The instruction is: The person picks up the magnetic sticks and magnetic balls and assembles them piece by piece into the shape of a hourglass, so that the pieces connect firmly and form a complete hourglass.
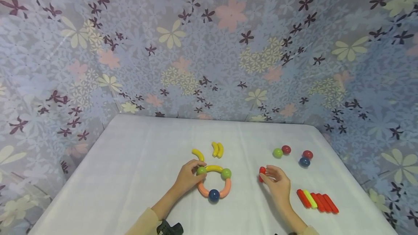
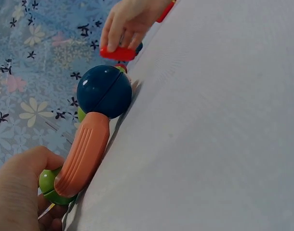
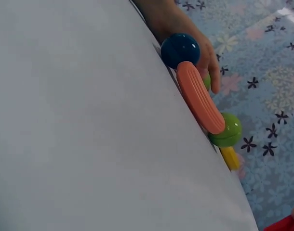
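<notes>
On the white table lies a ring of toy pieces: a blue ball [image 1: 213, 195] at the near side, two peach curved bars [image 1: 226, 188], a yellow curved bar [image 1: 214, 168] at the far side and a green ball [image 1: 226, 173] at the right. My left hand [image 1: 188, 175] grips the ring's left green ball [image 2: 48, 183] between thumb and fingers. Another yellow curved bar [image 1: 197, 153] reaches down to those fingertips. To the right of the ring, my right hand [image 1: 278, 184] pinches a short red bar [image 2: 118, 53] between thumb and fingertips.
Two yellow curved bars [image 1: 217, 149] lie beyond the ring. At the right back are a loose green ball [image 1: 278, 153], two red balls [image 1: 307, 154] and a blue ball [image 1: 304, 162]. Nearer, several red straight bars [image 1: 330, 203] and a yellow-green one [image 1: 310, 199] lie in a row.
</notes>
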The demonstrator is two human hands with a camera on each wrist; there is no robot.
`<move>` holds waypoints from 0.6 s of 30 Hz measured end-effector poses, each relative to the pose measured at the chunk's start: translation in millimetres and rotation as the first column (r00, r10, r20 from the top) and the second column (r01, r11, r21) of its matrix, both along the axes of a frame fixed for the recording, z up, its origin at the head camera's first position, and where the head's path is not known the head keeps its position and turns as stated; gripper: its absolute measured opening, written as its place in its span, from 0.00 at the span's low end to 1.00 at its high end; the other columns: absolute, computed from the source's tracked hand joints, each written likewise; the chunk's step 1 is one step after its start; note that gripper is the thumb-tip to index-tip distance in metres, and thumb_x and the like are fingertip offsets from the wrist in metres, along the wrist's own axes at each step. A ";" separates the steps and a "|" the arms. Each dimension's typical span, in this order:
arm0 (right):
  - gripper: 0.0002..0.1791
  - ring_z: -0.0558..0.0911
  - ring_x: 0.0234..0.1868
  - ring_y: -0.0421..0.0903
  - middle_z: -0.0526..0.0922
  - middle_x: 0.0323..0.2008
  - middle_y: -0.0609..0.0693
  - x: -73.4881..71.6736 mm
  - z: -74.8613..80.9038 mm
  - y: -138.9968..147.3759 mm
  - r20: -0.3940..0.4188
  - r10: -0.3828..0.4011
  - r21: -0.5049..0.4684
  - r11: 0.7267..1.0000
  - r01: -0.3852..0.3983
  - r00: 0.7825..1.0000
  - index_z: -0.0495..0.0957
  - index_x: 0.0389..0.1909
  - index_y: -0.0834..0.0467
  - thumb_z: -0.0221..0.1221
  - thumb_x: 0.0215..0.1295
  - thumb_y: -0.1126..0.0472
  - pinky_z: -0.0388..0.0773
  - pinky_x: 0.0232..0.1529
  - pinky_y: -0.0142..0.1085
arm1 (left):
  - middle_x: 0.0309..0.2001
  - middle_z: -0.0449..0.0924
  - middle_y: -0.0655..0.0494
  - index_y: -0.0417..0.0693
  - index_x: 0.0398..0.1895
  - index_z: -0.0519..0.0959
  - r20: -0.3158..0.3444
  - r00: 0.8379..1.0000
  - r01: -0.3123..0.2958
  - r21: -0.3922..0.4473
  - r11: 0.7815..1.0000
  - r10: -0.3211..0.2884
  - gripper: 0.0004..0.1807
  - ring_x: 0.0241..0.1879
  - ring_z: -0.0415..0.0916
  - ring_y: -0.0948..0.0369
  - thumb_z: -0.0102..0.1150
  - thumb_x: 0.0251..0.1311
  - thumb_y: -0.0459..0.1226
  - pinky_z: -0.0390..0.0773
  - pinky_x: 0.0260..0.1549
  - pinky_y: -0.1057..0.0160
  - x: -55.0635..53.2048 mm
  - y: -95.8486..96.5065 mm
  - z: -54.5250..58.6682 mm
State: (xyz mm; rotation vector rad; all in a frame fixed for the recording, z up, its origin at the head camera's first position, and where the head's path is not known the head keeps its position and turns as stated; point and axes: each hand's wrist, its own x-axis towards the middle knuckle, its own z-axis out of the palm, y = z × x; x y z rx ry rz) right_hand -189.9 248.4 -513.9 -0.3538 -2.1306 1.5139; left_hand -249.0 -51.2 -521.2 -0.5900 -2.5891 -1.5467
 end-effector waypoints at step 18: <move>0.24 0.82 0.36 0.32 0.83 0.35 0.47 -36.7 -0.1 -56.7 -0.259 0.258 -0.129 0.946 -0.298 0.931 0.73 0.48 0.74 0.67 0.48 0.75 0.80 0.34 0.25 | 0.42 0.81 0.56 0.47 0.44 0.81 -0.011 1.000 0.006 0.012 1.000 -0.006 0.16 0.48 0.77 0.56 0.66 0.49 0.35 0.77 0.53 0.55 0.0 -0.3 -1.5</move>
